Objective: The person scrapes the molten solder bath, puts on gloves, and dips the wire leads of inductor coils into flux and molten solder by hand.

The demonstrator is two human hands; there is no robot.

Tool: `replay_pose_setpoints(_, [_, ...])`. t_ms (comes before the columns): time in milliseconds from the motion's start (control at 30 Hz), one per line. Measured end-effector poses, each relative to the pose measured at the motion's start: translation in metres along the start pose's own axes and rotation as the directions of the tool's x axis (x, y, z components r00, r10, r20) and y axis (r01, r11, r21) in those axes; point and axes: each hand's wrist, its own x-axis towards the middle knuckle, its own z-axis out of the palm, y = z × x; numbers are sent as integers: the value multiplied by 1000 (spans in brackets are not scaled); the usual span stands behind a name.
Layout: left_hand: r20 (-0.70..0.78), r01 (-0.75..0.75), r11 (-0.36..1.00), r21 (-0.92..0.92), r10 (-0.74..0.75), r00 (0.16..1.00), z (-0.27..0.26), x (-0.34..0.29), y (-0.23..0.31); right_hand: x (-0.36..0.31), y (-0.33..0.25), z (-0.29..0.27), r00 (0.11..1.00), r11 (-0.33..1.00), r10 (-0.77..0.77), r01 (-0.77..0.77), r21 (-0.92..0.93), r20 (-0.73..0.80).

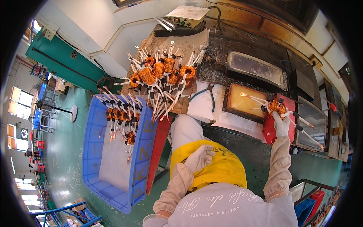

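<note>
My right hand point(281, 128), in a white glove, grips a toroidal coil point(278, 107) wound with copper wire. White-sleeved leads with ring terminals stick out from both sides of this coil. It is over a red box-like piece point(269, 128) at the right of the bench, beside a shallow rectangular pan of amber material point(242, 97). Some leads reach across that pan; whether they touch the amber surface I cannot tell. My left hand point(199, 157), also gloved, rests near my lap above a yellow cloth point(227, 168). Its fingers are curled, with nothing visible in them.
Many similar coils point(159, 69) are heaped on the bench's left side. A blue crate point(138, 159) at my left holds more. Pliers point(211, 99) lie on white paper. Farther back stand a silvery-surfaced pan point(257, 70) and a control box point(187, 17).
</note>
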Motion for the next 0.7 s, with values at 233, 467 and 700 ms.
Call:
replay_pose_setpoints(233, [14, -3, 1000, 4, 3, 1000, -1, 0, 0, 0, 1, -2, 1000, 999, -24, 24, 28, -5])
replay_pose_setpoints(467, [29, -11, 1000, 0, 11, 1000, 1, -1, 0, 3, 4, -4, 999, 992, -26, 29, 120, -30])
replay_pose_setpoints(700, [8, -1, 1000, 10, 1, 1000, 6, -3, 2, 24, 0, 2, 980, 939, 34, 36, 343, -195])
